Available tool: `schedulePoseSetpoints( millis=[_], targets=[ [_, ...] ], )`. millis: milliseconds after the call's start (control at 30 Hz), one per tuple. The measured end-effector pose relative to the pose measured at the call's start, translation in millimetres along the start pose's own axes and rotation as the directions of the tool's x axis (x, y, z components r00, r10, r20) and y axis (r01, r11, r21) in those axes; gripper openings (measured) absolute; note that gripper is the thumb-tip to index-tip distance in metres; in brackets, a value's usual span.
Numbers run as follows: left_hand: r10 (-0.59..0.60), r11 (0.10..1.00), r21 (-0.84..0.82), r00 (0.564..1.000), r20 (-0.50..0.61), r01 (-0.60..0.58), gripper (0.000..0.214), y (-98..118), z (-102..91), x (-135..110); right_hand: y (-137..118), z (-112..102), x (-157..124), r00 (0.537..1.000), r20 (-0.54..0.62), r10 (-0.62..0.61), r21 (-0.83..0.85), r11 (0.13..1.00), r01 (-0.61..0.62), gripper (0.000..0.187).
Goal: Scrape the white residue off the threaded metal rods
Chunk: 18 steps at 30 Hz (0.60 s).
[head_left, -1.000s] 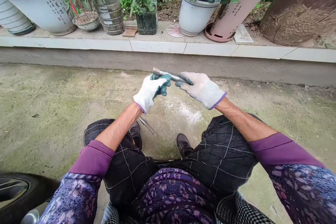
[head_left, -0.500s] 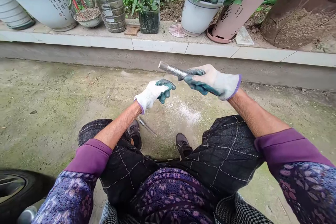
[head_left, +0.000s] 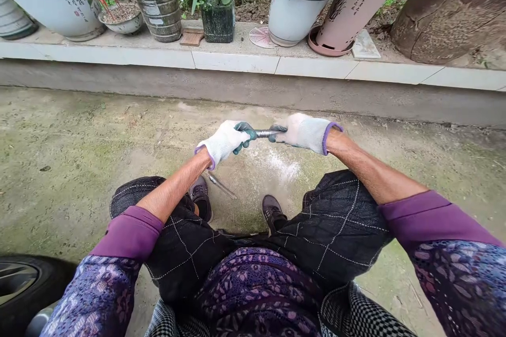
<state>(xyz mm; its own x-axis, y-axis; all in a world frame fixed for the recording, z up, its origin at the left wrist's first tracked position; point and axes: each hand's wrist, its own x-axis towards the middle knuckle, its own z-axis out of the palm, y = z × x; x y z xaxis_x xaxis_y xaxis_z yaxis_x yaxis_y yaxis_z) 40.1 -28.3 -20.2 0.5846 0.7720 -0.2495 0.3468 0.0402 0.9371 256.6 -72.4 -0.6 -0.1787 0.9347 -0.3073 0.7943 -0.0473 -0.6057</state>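
I sit with both gloved hands held out over the concrete ground. A short grey metal rod (head_left: pixel 263 134) lies level between them. My left hand (head_left: pixel 226 140) is closed around its left end and my right hand (head_left: pixel 302 131) is closed around its right end, so only the middle stretch shows. Both gloves are white with green palms. A second thin metal rod (head_left: pixel 220 186) lies on the ground by my left shoe (head_left: pixel 200 196). A pale dusty patch (head_left: pixel 282 167) marks the concrete under my hands.
A raised tiled ledge (head_left: pixel 237 60) runs across ahead, carrying several plant pots, among them a white pot (head_left: pixel 290 16) and a dark square pot (head_left: pixel 217 21). A tyre (head_left: pixel 23 284) sits at the lower left. A large brown vessel (head_left: pixel 446 16) stands at the upper right.
My right hand had lifted the rod up and away alone; now it has come back down and my left hand has closed on the rod's other end.
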Motion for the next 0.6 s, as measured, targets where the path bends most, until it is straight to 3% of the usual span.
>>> schedulePoseSetpoints(
  millis=[167,300,400,467,600],
  targets=[
    [-0.039,0.988,-0.146,0.999,0.017,0.041,0.010,-2,4.2,-3,-4,-5,-2,0.988,-0.157,0.009,-0.277,0.959,-0.053,0.024],
    [-0.110,0.957,-0.260,0.989,0.096,0.131,0.013,-10,3.8,-2,-22,-5,-13,0.986,-0.158,0.054,-0.073,0.995,-0.066,0.025],
    [-0.111,0.953,-0.267,0.983,0.146,0.147,0.013,-16,4.1,1,-30,-5,-22,0.992,-0.079,0.099,0.170,0.982,-0.084,0.027],
    [-0.087,0.962,-0.248,0.989,0.123,0.115,0.012,-18,3.6,3,-30,-5,-27,0.999,0.007,0.048,0.288,0.956,-0.048,0.030],
    [0.001,0.984,-0.176,0.996,0.084,0.014,0.009,-16,-2.5,8,-20,-4,-28,0.967,0.249,-0.060,0.319,0.948,-0.023,0.033]
  ],
)
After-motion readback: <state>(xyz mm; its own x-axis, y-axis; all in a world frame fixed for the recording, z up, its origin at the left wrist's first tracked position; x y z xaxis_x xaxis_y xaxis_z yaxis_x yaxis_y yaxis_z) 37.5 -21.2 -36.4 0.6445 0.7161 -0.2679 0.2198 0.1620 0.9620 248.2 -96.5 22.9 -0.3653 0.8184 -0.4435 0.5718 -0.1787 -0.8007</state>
